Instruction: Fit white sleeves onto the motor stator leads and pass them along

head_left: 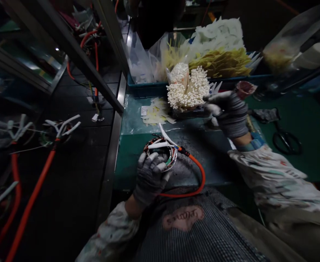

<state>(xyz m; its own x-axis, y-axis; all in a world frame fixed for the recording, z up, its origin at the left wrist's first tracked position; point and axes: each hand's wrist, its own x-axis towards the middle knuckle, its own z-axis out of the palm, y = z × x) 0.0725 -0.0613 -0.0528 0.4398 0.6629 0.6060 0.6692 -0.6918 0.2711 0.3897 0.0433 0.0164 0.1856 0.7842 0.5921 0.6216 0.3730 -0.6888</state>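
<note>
The left hand (152, 175) is holding partly sleeved wires (158, 145), others lying unsleeved, while the right hand (232, 114), its grip unclear, is hovering near sticks (181, 97).

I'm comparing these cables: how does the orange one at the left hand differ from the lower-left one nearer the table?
The held cable bends in a wide curve; the lower-left cable runs nearly straight. The left hand grips the held cable's wire coil, while no hand touches the lower-left cable. Both have an orange jacket and white tubes at one end.
</note>
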